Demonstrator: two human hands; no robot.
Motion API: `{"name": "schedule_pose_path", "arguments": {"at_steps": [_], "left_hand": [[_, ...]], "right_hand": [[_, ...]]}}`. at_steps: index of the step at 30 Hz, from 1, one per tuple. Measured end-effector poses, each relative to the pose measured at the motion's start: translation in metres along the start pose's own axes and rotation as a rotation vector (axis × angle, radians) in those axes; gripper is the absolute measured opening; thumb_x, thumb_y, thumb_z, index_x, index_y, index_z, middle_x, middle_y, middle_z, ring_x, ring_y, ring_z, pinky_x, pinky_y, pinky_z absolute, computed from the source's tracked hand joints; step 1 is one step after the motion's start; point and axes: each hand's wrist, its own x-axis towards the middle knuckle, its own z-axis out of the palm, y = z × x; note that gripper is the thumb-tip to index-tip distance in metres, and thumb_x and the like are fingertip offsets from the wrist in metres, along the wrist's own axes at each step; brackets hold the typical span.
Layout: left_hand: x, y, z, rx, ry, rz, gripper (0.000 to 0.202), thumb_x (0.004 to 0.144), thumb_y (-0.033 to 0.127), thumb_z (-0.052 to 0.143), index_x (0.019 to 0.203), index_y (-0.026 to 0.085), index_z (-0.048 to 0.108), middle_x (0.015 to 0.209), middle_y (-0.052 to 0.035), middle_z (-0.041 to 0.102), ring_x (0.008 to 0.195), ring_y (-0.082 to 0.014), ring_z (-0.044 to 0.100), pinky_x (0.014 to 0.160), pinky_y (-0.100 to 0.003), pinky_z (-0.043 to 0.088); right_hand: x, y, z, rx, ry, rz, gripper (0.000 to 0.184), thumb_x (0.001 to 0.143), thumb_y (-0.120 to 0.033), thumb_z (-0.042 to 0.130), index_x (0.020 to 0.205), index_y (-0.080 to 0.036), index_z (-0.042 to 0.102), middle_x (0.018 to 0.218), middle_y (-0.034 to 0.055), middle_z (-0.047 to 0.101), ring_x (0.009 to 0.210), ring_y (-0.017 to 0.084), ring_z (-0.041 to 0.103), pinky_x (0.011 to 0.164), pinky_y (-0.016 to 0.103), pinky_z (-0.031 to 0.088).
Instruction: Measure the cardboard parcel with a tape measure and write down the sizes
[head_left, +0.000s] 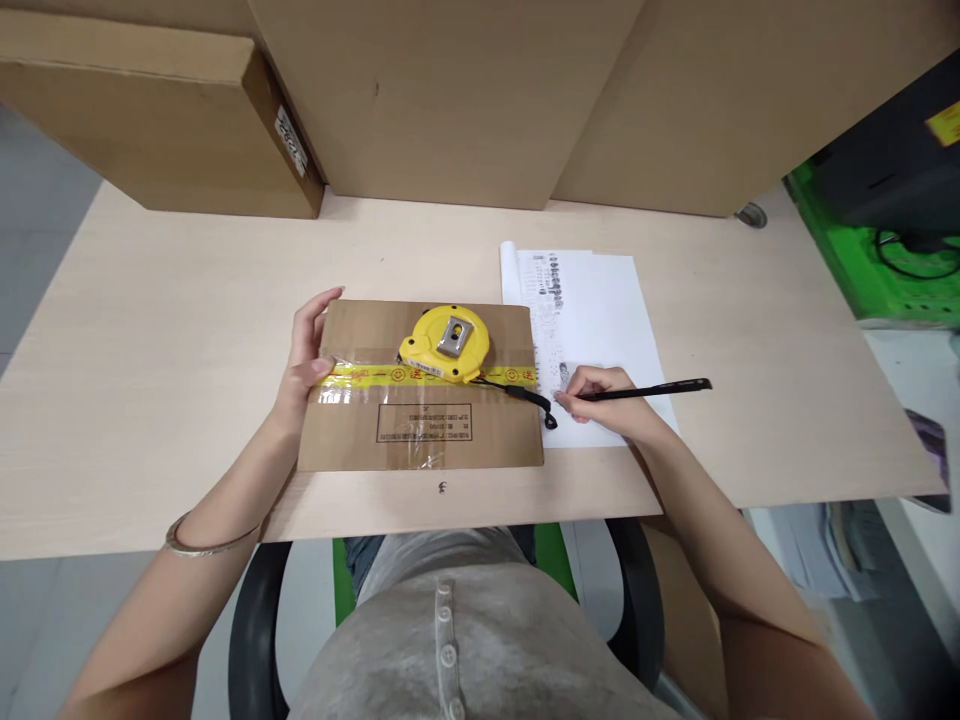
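Note:
A small cardboard box (352,435) sealed with yellow printed tape lies on the table in front of me. My left hand (306,350) grips its left edge, thumb on top near the tape and fingers behind the side. On the box's top rests a yellow tape measure (454,343) with a metal clip and a black wrist strap that hangs over the right edge. My right hand (596,395) is closed around a black pen (652,390), its tip end down at the paper. Beneath that hand lies a white sheet of paper (600,310) with dark writing along its left side, partly covered by the box.
Large cardboard boxes (450,100) stand along the table's back edge, with another carton (150,120) at the far left. A green crate (847,240) holding dark items and a cable is at right. The table's front edge (465,520) runs close to my body.

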Motion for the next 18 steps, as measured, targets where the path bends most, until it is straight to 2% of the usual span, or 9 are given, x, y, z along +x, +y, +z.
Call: {"name": "schedule_pose_path", "arguments": {"at_steps": [5, 7, 9, 11, 16, 18], "left_hand": [[0.0, -0.002, -0.002, 0.006, 0.003, -0.009, 0.086, 0.067, 0.062, 0.082, 0.143, 0.03, 0.058, 0.128, -0.0051, 0.061, 0.127, -0.0407, 0.051, 0.096, -0.05, 0.049], [0.001, -0.004, -0.005, 0.018, 0.003, 0.0, 0.085, 0.067, 0.063, 0.082, 0.142, 0.031, 0.06, 0.127, -0.0056, 0.062, 0.125, -0.0402, 0.052, 0.095, -0.05, 0.049], [0.002, -0.005, -0.007, 0.03, 0.004, -0.006, 0.084, 0.066, 0.063, 0.084, 0.141, 0.032, 0.061, 0.131, -0.0065, 0.062, 0.126, -0.0402, 0.053, 0.097, -0.05, 0.05], [0.002, -0.006, -0.008, 0.03, 0.018, -0.011, 0.084, 0.064, 0.064, 0.086, 0.139, 0.034, 0.064, 0.134, -0.007, 0.062, 0.126, -0.0405, 0.054, 0.098, -0.05, 0.051], [0.0, -0.005, -0.005, 0.022, 0.012, 0.002, 0.084, 0.065, 0.065, 0.086, 0.14, 0.035, 0.063, 0.139, -0.0071, 0.062, 0.134, -0.043, 0.053, 0.105, -0.054, 0.051], [-0.002, -0.006, -0.003, -0.004, -0.01, -0.005, 0.085, 0.069, 0.063, 0.085, 0.145, 0.037, 0.059, 0.141, -0.0066, 0.063, 0.137, -0.0432, 0.054, 0.109, -0.056, 0.05]], "right_hand": [[0.001, 0.0, -0.002, -0.055, 0.003, 0.036, 0.053, 0.076, -0.068, 0.082, 0.064, -0.025, 0.053, 0.052, 0.0, 0.061, 0.047, 0.015, 0.054, 0.049, 0.03, 0.045], [0.0, -0.002, -0.006, -0.097, 0.013, 0.066, 0.059, 0.083, -0.077, 0.069, 0.064, -0.027, 0.047, 0.05, -0.0006, 0.057, 0.046, 0.016, 0.055, 0.051, 0.032, 0.046], [-0.001, -0.006, -0.011, -0.168, 0.028, 0.103, 0.063, 0.094, -0.081, 0.048, 0.061, -0.027, 0.04, 0.046, -0.0003, 0.053, 0.045, 0.017, 0.054, 0.052, 0.033, 0.046], [-0.001, -0.012, -0.016, -0.277, 0.053, 0.142, 0.067, 0.1, -0.078, 0.038, 0.056, -0.027, 0.038, 0.045, 0.0018, 0.052, 0.045, 0.018, 0.054, 0.054, 0.034, 0.046], [0.007, -0.034, -0.013, -0.729, 0.13, 0.252, 0.064, 0.1, -0.063, 0.052, 0.049, -0.027, 0.04, 0.052, 0.0088, 0.058, 0.055, 0.025, 0.056, 0.06, 0.038, 0.037], [0.011, -0.041, -0.007, -0.835, 0.137, 0.274, 0.059, 0.1, -0.057, 0.053, 0.051, -0.026, 0.043, 0.058, 0.0116, 0.061, 0.062, 0.029, 0.061, 0.061, 0.039, 0.034]]}}
